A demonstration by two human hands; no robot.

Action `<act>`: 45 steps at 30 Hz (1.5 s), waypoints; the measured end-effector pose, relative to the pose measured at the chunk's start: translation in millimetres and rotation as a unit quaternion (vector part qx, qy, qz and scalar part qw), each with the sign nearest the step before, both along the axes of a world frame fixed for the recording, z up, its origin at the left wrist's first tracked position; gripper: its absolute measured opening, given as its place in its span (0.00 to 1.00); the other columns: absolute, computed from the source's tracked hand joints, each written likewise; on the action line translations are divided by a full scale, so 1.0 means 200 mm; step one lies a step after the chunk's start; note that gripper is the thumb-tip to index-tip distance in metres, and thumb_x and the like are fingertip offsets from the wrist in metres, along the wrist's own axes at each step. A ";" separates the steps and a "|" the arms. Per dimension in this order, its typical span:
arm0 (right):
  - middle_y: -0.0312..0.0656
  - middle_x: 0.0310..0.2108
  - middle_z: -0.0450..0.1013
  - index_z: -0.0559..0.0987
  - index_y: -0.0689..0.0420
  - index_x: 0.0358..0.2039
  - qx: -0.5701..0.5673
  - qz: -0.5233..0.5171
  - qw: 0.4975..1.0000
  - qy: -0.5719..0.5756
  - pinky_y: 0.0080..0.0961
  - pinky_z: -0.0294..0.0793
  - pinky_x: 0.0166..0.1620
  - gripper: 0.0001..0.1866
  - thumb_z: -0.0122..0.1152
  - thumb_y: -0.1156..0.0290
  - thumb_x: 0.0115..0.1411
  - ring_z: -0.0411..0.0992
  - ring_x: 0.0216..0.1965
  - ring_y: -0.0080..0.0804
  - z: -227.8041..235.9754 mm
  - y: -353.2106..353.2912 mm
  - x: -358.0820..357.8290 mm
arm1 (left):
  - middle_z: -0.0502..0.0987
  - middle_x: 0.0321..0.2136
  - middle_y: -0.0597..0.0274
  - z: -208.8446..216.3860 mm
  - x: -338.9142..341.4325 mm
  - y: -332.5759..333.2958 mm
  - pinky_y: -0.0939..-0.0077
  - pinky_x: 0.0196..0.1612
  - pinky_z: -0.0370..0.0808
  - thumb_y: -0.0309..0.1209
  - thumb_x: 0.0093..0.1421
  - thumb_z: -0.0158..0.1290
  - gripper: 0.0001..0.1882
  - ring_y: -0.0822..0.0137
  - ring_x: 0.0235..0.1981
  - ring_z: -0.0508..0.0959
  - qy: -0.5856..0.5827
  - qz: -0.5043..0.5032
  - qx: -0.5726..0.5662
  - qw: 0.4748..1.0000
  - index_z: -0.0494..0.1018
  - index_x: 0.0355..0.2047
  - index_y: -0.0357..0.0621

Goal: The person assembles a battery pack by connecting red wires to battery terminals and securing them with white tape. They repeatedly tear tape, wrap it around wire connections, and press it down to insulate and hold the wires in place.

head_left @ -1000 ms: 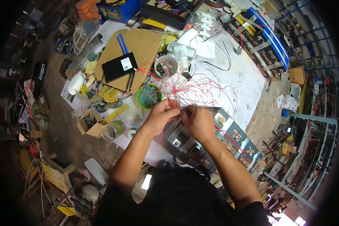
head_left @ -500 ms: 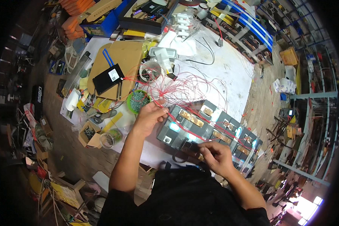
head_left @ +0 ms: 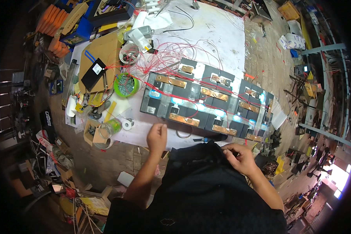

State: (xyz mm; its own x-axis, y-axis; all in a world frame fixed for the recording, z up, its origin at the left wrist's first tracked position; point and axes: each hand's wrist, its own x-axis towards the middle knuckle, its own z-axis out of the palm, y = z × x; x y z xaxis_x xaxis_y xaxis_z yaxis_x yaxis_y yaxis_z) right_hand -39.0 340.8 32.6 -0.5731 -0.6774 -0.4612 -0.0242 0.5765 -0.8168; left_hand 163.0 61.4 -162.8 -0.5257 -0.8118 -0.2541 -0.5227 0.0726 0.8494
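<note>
A pack of dark battery cells [head_left: 206, 103] lies in front of me, joined by copper busbars [head_left: 184, 119] and crossed by clear tape. Thin red wires [head_left: 171, 94] run over its top and gather in a tangle behind it. They lead left to a flat black box [head_left: 94, 75] on cardboard. Below the pack's near left corner my left hand [head_left: 157, 138] is off the wires, its fingers curled in and nothing visible in them. At the dark shirt's edge, right of centre, my right hand [head_left: 238, 156] has its fingers bent together; whatever they hold, if anything, is hidden.
Left of the pack stand a green bowl of small screws [head_left: 126, 85], a tub of small parts [head_left: 129, 53] and a clear jar [head_left: 110, 128]. A roll of tape [head_left: 184, 132] lies by the near table edge. Metal shelving [head_left: 325, 50] rises at the right.
My left hand has let go of the red wires and drawn back toward me. My right hand has left the pack's near side and come back to the shirt. The view has shifted.
</note>
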 end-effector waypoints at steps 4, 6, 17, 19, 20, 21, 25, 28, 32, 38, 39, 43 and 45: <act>0.46 0.35 0.85 0.88 0.59 0.47 0.051 0.032 0.998 0.026 0.26 0.79 0.33 0.10 0.67 0.69 0.70 0.80 0.28 0.27 -0.03 0.08 0.01 | 0.83 0.39 0.57 0.02 -0.03 0.26 0.59 0.43 0.81 0.29 0.63 0.67 0.11 0.54 0.41 0.85 -0.063 -0.219 -0.118 0.966 0.83 0.46 0.49; 0.47 0.35 0.85 0.88 0.59 0.48 0.064 0.028 0.997 0.020 0.29 0.80 0.35 0.11 0.67 0.68 0.70 0.81 0.29 0.31 -0.07 0.13 0.02 | 0.82 0.39 0.56 -0.03 -0.04 0.34 0.56 0.44 0.81 0.29 0.61 0.67 0.13 0.50 0.43 0.84 -0.136 -0.249 -0.131 0.950 0.84 0.47 0.52; 0.49 0.42 0.83 0.85 0.57 0.55 -0.030 0.055 0.998 -0.003 0.34 0.82 0.44 0.16 0.67 0.67 0.69 0.83 0.39 0.39 -0.11 0.15 0.02 | 0.81 0.35 0.69 0.24 -0.01 0.28 0.78 0.40 0.76 0.30 0.70 0.64 0.11 0.78 0.35 0.77 -0.046 -0.207 0.293 0.932 0.79 0.48 0.38; 0.48 0.47 0.82 0.81 0.56 0.61 -0.057 0.046 0.997 -0.012 0.34 0.82 0.45 0.21 0.68 0.68 0.69 0.82 0.42 0.38 -0.12 0.11 0.03 | 0.80 0.35 0.71 0.45 -0.01 0.30 0.79 0.41 0.75 0.28 0.69 0.63 0.12 0.80 0.35 0.78 -0.011 -0.210 0.371 0.905 0.77 0.50 0.38; 0.47 0.50 0.80 0.79 0.56 0.64 -0.087 0.040 0.995 -0.019 0.34 0.82 0.45 0.24 0.69 0.68 0.69 0.81 0.44 0.37 -0.11 0.09 0.03 | 0.80 0.35 0.70 0.52 -0.01 0.33 0.79 0.41 0.75 0.27 0.69 0.61 0.11 0.79 0.35 0.77 0.013 -0.212 0.370 0.904 0.77 0.49 0.39; 0.46 0.52 0.78 0.77 0.56 0.67 -0.118 0.033 0.992 -0.025 0.34 0.82 0.46 0.27 0.69 0.69 0.68 0.81 0.45 0.36 -0.10 0.07 0.03 | 0.80 0.35 0.70 0.59 0.00 0.35 0.79 0.41 0.75 0.27 0.69 0.60 0.10 0.79 0.35 0.77 0.037 -0.216 0.369 0.903 0.77 0.49 0.39; 0.45 0.59 0.74 0.71 0.58 0.71 -0.184 0.070 0.979 -0.052 0.29 0.81 0.52 0.33 0.70 0.71 0.68 0.78 0.53 0.32 -0.10 0.05 0.02 | 0.79 0.41 0.67 0.74 0.00 0.44 0.76 0.49 0.74 0.28 0.68 0.56 0.09 0.76 0.41 0.77 0.114 -0.235 0.386 0.885 0.77 0.48 0.43; 0.40 0.52 0.78 0.73 0.60 0.68 -0.220 0.042 0.956 -0.191 0.26 0.79 0.54 0.28 0.70 0.71 0.69 0.78 0.51 0.26 -0.18 0.08 0.04 | 0.80 0.42 0.65 0.74 0.00 0.51 0.75 0.50 0.75 0.29 0.68 0.55 0.11 0.75 0.42 0.77 0.199 -0.209 0.427 0.857 0.76 0.49 0.43; 0.37 0.47 0.80 0.77 0.61 0.63 -0.222 0.018 0.946 -0.234 0.26 0.79 0.51 0.24 0.70 0.71 0.70 0.77 0.45 0.21 -0.16 0.14 0.04 | 0.79 0.47 0.64 0.76 -0.03 0.58 0.79 0.48 0.76 0.24 0.69 0.53 0.11 0.74 0.40 0.77 0.233 -0.143 0.430 0.860 0.76 0.51 0.41; 0.38 0.43 0.81 0.82 0.61 0.56 -0.223 0.057 0.971 -0.061 0.26 0.78 0.46 0.18 0.72 0.72 0.67 0.77 0.39 0.22 -0.03 0.20 0.02 | 0.79 0.50 0.60 0.86 -0.15 0.68 0.74 0.47 0.79 0.20 0.62 0.65 0.25 0.72 0.44 0.79 0.145 -0.169 0.003 0.975 0.74 0.60 0.34; 0.38 0.43 0.81 0.83 0.61 0.55 -0.229 0.063 0.971 -0.037 0.26 0.78 0.46 0.18 0.72 0.72 0.66 0.77 0.39 0.23 -0.02 0.21 0.02 | 0.80 0.51 0.57 0.90 -0.18 0.69 0.73 0.46 0.80 0.21 0.58 0.68 0.27 0.68 0.44 0.80 0.139 -0.189 -0.076 0.969 0.77 0.59 0.38; 0.44 0.45 0.83 0.84 0.60 0.55 -0.196 0.079 0.977 0.001 0.30 0.80 0.47 0.20 0.74 0.70 0.64 0.80 0.40 0.30 0.06 0.24 0.00 | 0.80 0.52 0.53 1.03 -0.25 0.72 0.70 0.47 0.81 0.22 0.56 0.70 0.24 0.61 0.47 0.82 0.153 -0.232 -0.206 0.938 0.81 0.54 0.43; 0.47 0.47 0.84 0.85 0.60 0.55 -0.191 0.083 0.978 0.011 0.33 0.81 0.48 0.21 0.74 0.69 0.63 0.82 0.41 0.34 0.07 0.25 -0.01 | 0.81 0.52 0.52 1.07 -0.28 0.74 0.68 0.48 0.81 0.22 0.55 0.71 0.23 0.58 0.49 0.83 0.172 -0.249 -0.251 0.920 0.83 0.52 0.43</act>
State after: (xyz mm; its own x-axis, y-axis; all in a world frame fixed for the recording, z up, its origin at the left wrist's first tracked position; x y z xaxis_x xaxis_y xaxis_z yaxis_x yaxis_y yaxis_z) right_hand -41.5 390.2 46.5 -0.4475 -0.8823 -0.1460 -0.1112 0.2169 -0.9698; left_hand 107.3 209.6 50.8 -0.8430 -0.4191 0.3373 -0.0260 0.6580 0.7526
